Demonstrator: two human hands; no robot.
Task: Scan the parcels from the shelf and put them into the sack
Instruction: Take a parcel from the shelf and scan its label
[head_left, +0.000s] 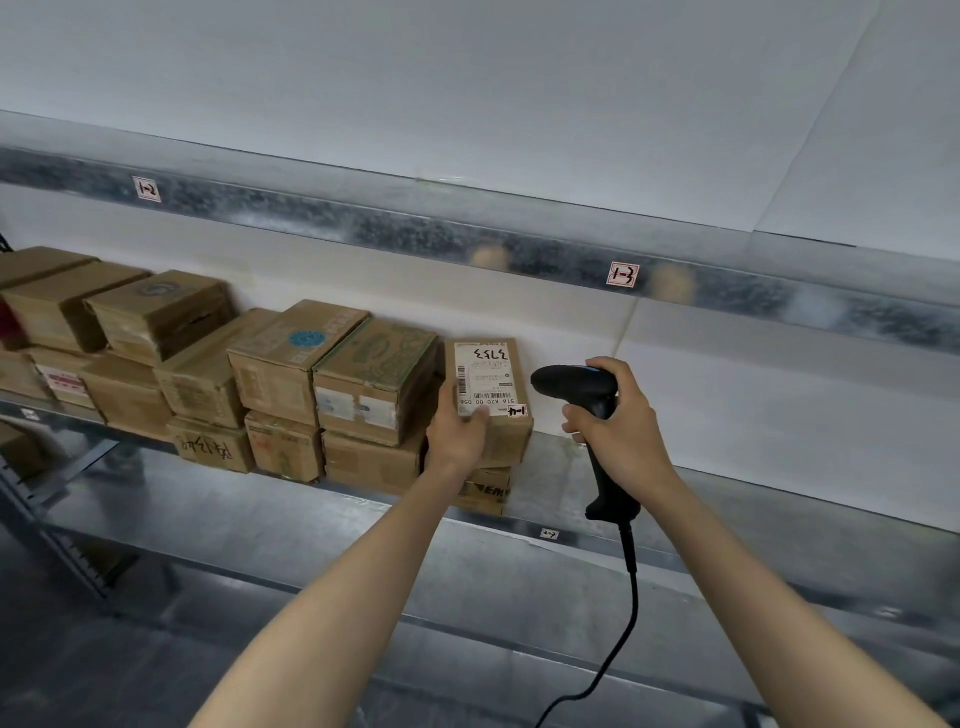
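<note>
Evidently early: left grip (460, 436) holds one parcel (493, 374), right grip (621, 423) clasps the scanner (566, 382); other parcels (374, 374) crowd the shelf (311, 519); sack unseen.

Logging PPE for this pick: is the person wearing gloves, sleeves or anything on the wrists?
No: left hand and right hand are bare, without gloves, rings or watch. No sleeve shows; left forearm and right forearm are uncovered to the frame edge.

Left grip (457, 439) holds a labelled parcel (485, 374); just right of it, right grip (623, 426) clasps a corded barcode scanner (569, 383).
</note>
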